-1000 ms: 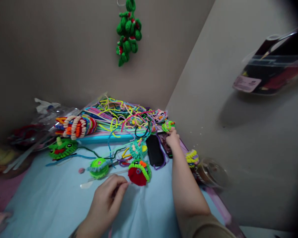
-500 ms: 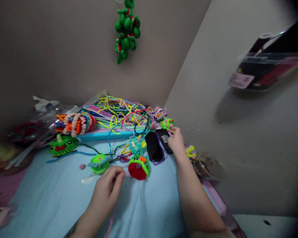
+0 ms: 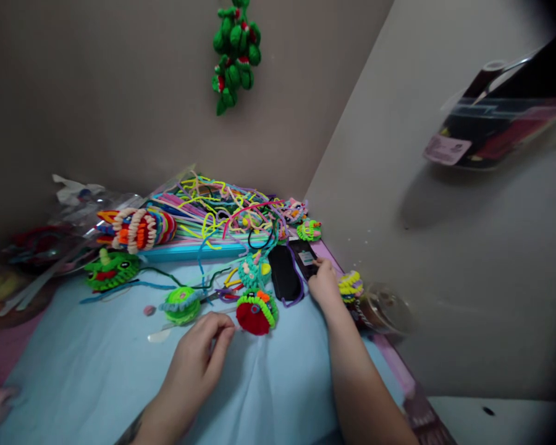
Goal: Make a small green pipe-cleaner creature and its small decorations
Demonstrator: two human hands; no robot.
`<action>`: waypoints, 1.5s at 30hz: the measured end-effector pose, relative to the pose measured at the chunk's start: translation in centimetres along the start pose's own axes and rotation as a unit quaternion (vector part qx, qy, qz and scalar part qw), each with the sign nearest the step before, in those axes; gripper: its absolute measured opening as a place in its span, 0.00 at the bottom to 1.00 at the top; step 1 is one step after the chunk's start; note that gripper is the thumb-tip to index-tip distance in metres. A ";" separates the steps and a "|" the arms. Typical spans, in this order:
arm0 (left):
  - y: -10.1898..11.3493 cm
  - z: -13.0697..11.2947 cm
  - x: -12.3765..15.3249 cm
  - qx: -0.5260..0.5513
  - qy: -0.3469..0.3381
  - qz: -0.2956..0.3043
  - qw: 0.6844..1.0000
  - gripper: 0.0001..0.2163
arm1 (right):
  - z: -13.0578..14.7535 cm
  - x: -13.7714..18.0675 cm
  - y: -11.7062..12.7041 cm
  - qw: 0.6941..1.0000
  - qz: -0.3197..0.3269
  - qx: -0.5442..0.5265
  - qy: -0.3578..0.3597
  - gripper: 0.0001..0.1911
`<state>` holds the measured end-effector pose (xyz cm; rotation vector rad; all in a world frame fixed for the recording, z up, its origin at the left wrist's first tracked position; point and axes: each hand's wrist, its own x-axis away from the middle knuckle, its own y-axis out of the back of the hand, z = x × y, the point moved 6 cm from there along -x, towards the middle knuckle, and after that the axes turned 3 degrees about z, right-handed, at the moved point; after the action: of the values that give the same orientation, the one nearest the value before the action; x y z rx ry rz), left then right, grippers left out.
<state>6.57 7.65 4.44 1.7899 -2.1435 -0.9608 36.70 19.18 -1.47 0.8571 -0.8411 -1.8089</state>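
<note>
My left hand (image 3: pixel 197 355) hovers over the light blue cloth (image 3: pixel 259 395), thumb and fingertips pinched together. What the pinch holds is too small to make out. Just beyond those fingertips sits a crocheted-looking red and green fuzzy figure (image 3: pixel 256 314), and a green and blue round one (image 3: pixel 181 305) lies left of it. On the right, my right hand (image 3: pixel 325 285) reaches forward, its fingers curled at the lower edge of a flat black object with a pale label (image 3: pixel 304 257). Whether it grips that object cannot be seen. A black oblong case (image 3: pixel 285 275) lies beside it.
Loose coloured pipe cleaners (image 3: pixel 217 210) heap over a blue tray (image 3: pixel 199 252) at the back. A striped figure (image 3: pixel 141 228) and a green horned one (image 3: pixel 113 271) stand left. A yellow and purple piece (image 3: pixel 351 286) and a clear round container (image 3: pixel 387 309) are right of my arm.
My right hand has drawn back toward me, from beside the small green figure to the labelled black object's lower edge. The left hand stays pinched; the pink strand below it no longer shows.
</note>
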 end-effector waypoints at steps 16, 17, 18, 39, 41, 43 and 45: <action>-0.2 0.5 0.0 0.017 0.032 0.008 0.999 0.09 | 4.5 2.0 3.6 0.973 -0.070 -0.196 0.097 0.23; -0.2 0.8 -0.1 0.027 0.048 0.006 0.998 0.10 | 6.5 3.1 4.2 0.962 -0.064 -0.226 0.141 0.17; -0.2 1.1 -0.1 0.040 0.066 0.002 0.997 0.10 | 8.8 4.4 4.2 0.949 -0.028 -0.244 0.195 0.12; 0.4 2.4 -1.0 0.091 0.140 -0.010 0.986 0.12 | 6.1 3.8 3.7 0.980 -0.117 -0.139 0.085 0.22; 0.2 2.3 -1.1 0.087 0.133 -0.005 0.987 0.12 | 3.1 1.7 2.6 0.995 -0.067 -0.066 0.037 0.26; 0.1 2.3 -1.1 0.079 0.126 -0.001 0.989 0.12 | 1.3 0.6 1.4 0.999 -0.023 -0.023 0.020 0.27; 0.0 2.2 -1.1 0.070 0.118 0.000 0.991 0.11 | 0.6 0.3 0.6 1.000 -0.004 -0.006 0.016 0.26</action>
<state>5.67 9.48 3.02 1.8588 -2.1066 -0.5775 36.35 18.83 -0.73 0.8807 -0.8069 -1.8011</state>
